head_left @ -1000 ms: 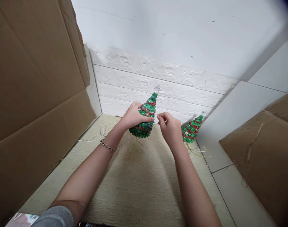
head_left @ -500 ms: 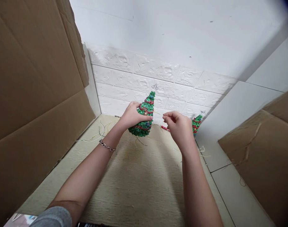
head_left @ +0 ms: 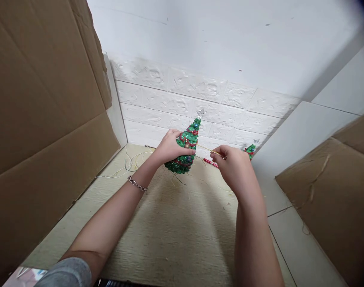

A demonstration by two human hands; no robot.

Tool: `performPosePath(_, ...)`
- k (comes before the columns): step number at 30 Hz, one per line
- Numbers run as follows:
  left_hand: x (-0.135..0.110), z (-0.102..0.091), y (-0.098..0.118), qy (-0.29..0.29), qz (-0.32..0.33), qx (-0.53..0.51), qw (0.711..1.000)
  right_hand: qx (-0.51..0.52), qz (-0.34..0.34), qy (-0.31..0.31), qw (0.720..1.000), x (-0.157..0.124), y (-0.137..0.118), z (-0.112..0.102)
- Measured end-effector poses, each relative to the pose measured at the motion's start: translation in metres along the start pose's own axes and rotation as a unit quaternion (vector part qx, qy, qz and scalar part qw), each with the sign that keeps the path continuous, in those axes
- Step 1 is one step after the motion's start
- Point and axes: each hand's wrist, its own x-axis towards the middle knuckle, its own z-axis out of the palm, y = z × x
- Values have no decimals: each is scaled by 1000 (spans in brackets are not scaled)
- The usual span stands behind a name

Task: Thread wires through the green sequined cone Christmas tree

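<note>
My left hand (head_left: pixel 172 148) is wrapped around a small green Christmas tree (head_left: pixel 188 137) made of shiny beads, with red garlands and a clear star (head_left: pixel 201 112) on its tip. The tree leans to the right, and its base is near the tabletop. Between thumb and fingers, my right hand (head_left: pixel 229 159) pinches a thin yellowish thread (head_left: pixel 204 148) that runs taut from the tree's right side. Behind that hand, partly covered, a red pen-like stick (head_left: pixel 210 162) lies on the table.
A second beaded tree (head_left: pixel 250 150) stands at the right by the wall, half hidden behind my right hand. Loose threads (head_left: pixel 122 169) lie at the table's back left. Cardboard (head_left: pixel 50 99) rises on the left, and more cardboard (head_left: pixel 328 183) on the right. A white brick-patterned wall (head_left: pixel 182 93) closes the back.
My right hand has moved right and slightly down, drawing the thread longer and tighter. The tree and my left hand have shifted a little to the right, and the tree's tip leans further right.
</note>
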Motion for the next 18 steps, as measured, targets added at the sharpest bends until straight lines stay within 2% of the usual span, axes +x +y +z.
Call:
performPosePath(7,-4,4,6,-27,24,1,999,-62,-53,-42,996,10,-10,25)
performPosePath(11,-1,3,2,-24,10,8,1000,-3,-14,-24,1000,4,-4,5)
performPosePath(14,1,0,-2,-9,-1,14,1000,42,15,-41,998,-1,1,-14)
performPosePath(16,2,-1,-3,-3,-1,16,1000,61,8,-37,997,-1,2,-17)
performPosePath(18,2,-1,-3,-4,2,16,1000,73,-11,-15,997,1,1,-12)
